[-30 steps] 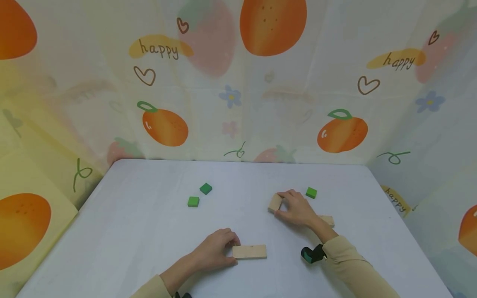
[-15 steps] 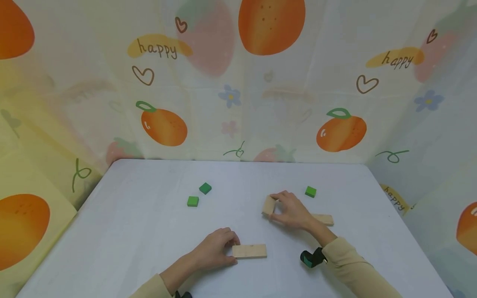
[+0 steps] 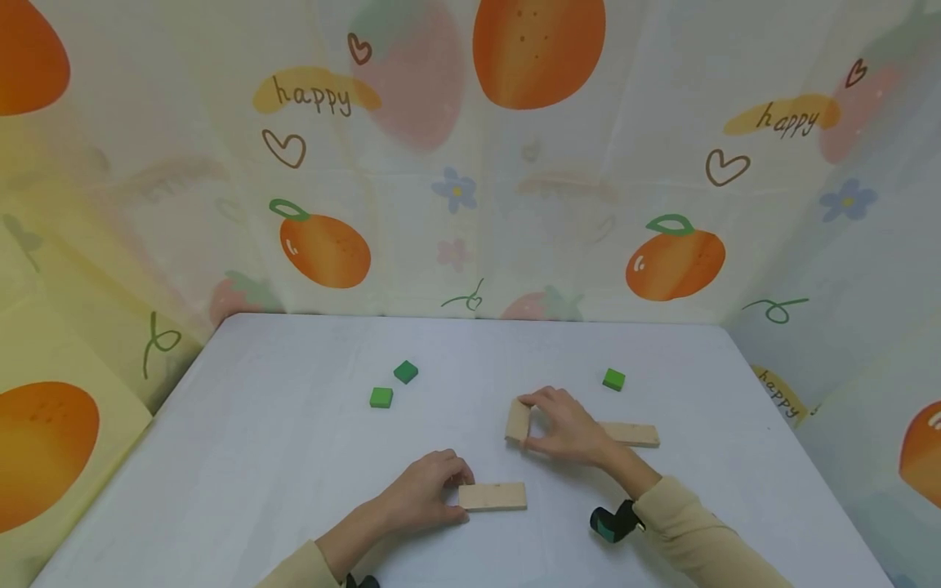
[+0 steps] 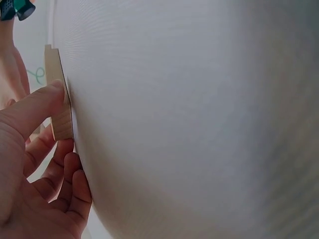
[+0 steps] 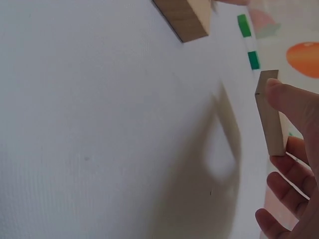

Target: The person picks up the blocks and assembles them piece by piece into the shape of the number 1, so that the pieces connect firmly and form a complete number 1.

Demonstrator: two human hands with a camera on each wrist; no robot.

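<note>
Near the table's front, my left hand point(image 3: 426, 494) pinches the left end of a flat pale wooden block point(image 3: 494, 496), which lies lengthwise on the white tabletop. In the left wrist view my thumb presses one side of this block point(image 4: 62, 122), with fingers at the other. Farther back and to the right, my right hand point(image 3: 569, 429) holds a second wooden block point(image 3: 518, 420) between thumb and fingers. The right wrist view shows that block point(image 5: 270, 122) raised off the table, its shadow apart from it. A third wooden block point(image 3: 638, 434) lies partly hidden behind my right wrist.
A dark green block point(image 3: 406, 372) and a light green block point(image 3: 381, 398) sit at the back left of the white table point(image 3: 257, 457). Another light green block point(image 3: 613, 379) stands beyond my right hand. A fruit-printed curtain point(image 3: 500, 212) hangs behind the table.
My right hand has carried its wooden block left and toward the front, uncovering more of the third block. The left hand and its block have stayed put.
</note>
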